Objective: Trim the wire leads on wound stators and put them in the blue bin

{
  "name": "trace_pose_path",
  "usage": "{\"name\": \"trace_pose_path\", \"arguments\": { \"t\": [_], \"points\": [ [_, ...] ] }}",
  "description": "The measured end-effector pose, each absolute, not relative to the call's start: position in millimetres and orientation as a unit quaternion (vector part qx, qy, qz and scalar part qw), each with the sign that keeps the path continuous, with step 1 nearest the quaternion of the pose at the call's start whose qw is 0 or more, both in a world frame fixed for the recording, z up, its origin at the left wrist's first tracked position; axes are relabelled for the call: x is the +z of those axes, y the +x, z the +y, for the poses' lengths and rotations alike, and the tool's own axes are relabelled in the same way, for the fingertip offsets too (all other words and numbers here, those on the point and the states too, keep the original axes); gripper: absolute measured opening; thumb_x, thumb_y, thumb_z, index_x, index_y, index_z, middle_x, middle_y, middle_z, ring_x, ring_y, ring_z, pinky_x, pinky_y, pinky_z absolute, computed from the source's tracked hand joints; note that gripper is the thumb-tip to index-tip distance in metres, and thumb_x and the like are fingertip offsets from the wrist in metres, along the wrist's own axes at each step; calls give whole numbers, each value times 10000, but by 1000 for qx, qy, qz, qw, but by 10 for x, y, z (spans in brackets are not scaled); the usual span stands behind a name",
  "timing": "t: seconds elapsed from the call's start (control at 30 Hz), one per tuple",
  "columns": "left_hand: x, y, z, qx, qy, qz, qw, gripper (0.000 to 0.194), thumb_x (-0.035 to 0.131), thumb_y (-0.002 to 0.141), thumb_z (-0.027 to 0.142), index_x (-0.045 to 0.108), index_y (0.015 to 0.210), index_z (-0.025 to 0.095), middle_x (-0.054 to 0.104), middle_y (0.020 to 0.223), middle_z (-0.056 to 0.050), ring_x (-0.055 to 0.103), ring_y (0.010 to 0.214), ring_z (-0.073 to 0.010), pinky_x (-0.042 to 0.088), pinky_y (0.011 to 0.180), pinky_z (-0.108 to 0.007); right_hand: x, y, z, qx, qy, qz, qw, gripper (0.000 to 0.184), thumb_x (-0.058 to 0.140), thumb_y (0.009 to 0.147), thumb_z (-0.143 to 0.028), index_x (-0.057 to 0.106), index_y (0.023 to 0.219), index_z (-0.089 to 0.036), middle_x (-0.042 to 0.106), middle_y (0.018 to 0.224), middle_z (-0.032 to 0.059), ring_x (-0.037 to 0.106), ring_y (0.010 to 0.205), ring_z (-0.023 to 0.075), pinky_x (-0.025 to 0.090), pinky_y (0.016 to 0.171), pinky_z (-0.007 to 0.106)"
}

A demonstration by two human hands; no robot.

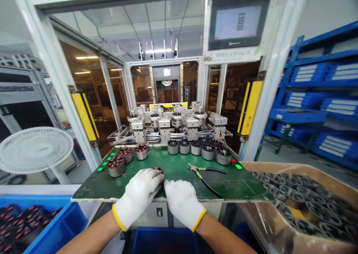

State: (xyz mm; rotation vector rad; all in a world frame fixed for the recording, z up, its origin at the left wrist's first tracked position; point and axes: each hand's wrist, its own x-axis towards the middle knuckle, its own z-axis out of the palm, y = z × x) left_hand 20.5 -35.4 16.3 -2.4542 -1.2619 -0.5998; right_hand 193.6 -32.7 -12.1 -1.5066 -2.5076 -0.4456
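Observation:
Both my hands wear white gloves with yellow cuffs, close together at the front of the green tabletop (179, 164). My left hand (142, 188) is wrapped over a motor stator (158, 169); only a bit of its copper-coloured windings shows past the fingers. Against the stator's right side, my right hand (181, 196) has its fingers curled closed, and whatever they pinch is hidden. Wire cutters (207, 173) with black and yellow-green handles lie to the right. Several wound stators (116, 167) with loose wire ends stand at the left. Bare black-and-grey stators (208, 152) line the back right.
Behind the tabletop stands a winding machine (165, 129) inside a white frame, with yellow light curtains (248, 108) and a screen (237, 21). A blue bin (75, 216) of wound stators is at left, a cardboard box (260, 216) of stator cores at right. A white fan (36, 149) stands left.

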Motion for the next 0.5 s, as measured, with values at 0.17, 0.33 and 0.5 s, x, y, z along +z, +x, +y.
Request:
{"name": "trace_pose_path", "arguments": {
  "t": [0.17, 0.33, 0.5],
  "points": [
    [9, 286, -320, -188, -848, -432, 243, 273, 464, 882, 159, 598, 1119, 160, 655, 1118, -89, 596, 1000, -238, 462, 911, -410, -160, 1879, -475, -141, -521, -837, 91, 199, 449, 831, -158, 549, 1003, -174, 626, 771, 87, 636, 680, 221, 414, 579, 292],
    [8, 247, -277, -213, -870, -391, 212, 272, 451, 882, 210, 592, 1110, 164, 652, 1091, -98, 586, 1003, -236, 452, 914, -417, -260, 1791, -571, -157, -528, -826, 118, 216, 461, 857, -223, 572, 1037, -181, 643, 819, 100, 638, 710, 236, 437, 613, 317],
    [-65, 209, -210, -316, -862, -331, 216, 309, 412, 863, 216, 588, 1106, 142, 652, 1076, -111, 583, 975, -243, 438, 919, -441, 165, 1843, -556, -162, -523, -834, 69, 249, 382, 927, -296, 600, 1027, -229, 662, 816, 72, 634, 653, 226, 420, 560, 305]
  ]
}}
